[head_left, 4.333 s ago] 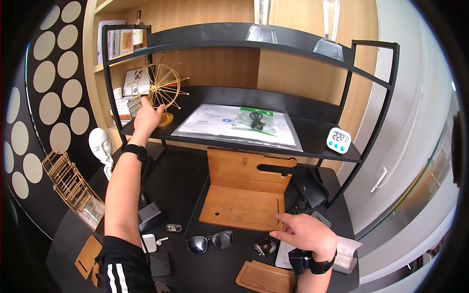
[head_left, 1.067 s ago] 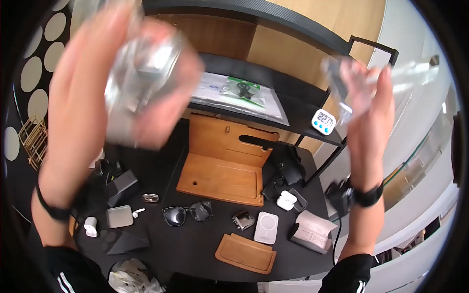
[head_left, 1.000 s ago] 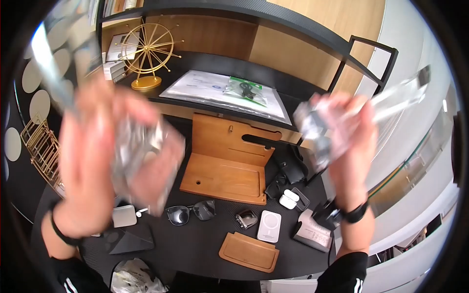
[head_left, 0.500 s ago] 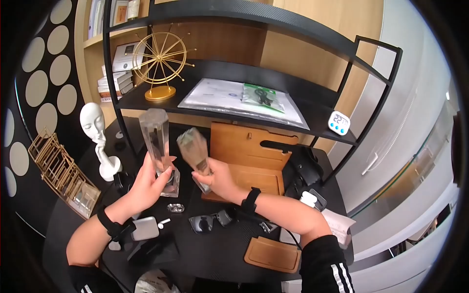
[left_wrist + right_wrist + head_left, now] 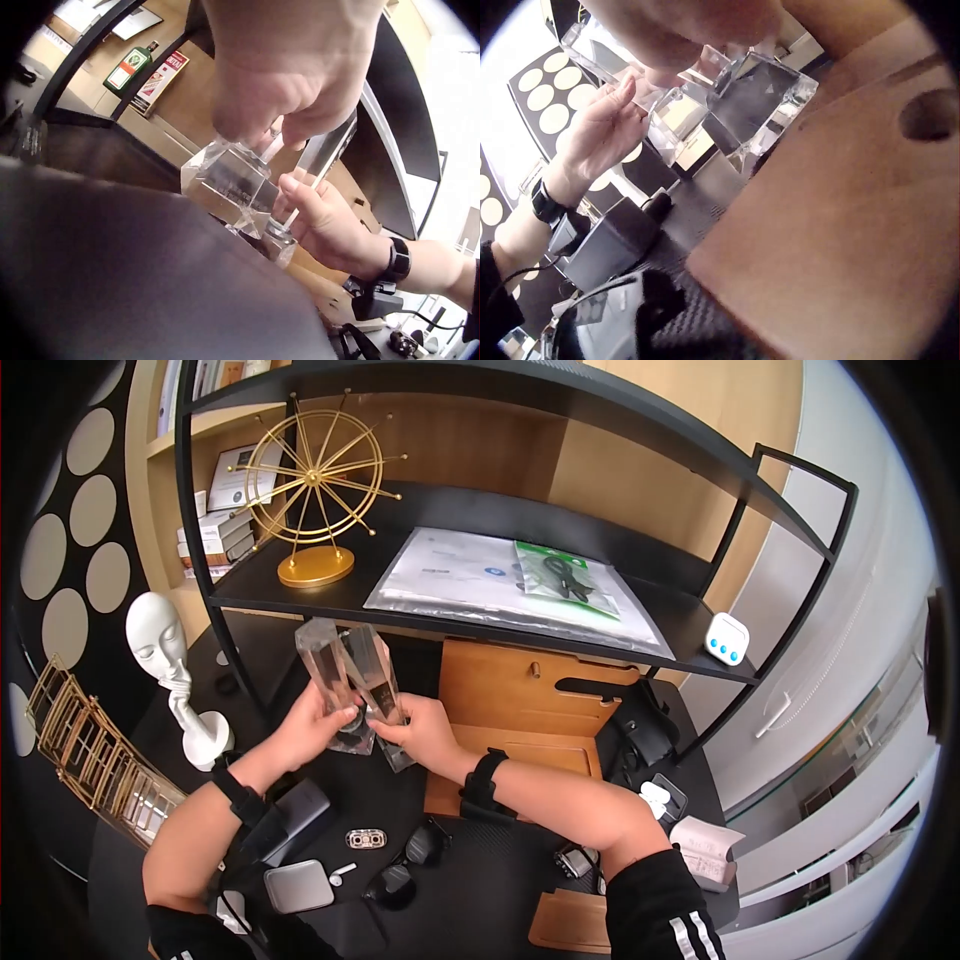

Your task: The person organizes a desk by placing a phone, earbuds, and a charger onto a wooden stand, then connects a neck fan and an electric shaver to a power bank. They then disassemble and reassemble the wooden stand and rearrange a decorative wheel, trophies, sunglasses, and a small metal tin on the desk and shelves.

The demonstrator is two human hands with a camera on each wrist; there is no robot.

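My left hand [image 5: 308, 728] grips a clear crystal trophy [image 5: 324, 656] near its base, with its faceted column pointing up. Close against it leans a second crystal trophy [image 5: 374, 672], tilted, held low by my right hand [image 5: 428, 734]. Both stand over the back of the desk, just left of the wooden organizer [image 5: 530, 678]. In the left wrist view, the square clear base [image 5: 229, 186] shows under the left hand, with the right hand [image 5: 334, 229] beyond. The right wrist view shows the other trophy's base [image 5: 759, 101] beside the organizer's wooden edge.
A gold wheel ornament [image 5: 316, 568], plastic-sleeved papers [image 5: 450, 575] and a white timer [image 5: 727, 639] occupy the black shelf. A white face sculpture [image 5: 155, 635] stands left. Sunglasses [image 5: 393, 886], a grey box [image 5: 290, 820] and an earbuds case [image 5: 656, 798] lie on the desk.
Both trophies stood on the top shelf at first; each hand then took one. From raised and apart, the hands have come down together at the desk's back, trophies now side by side.
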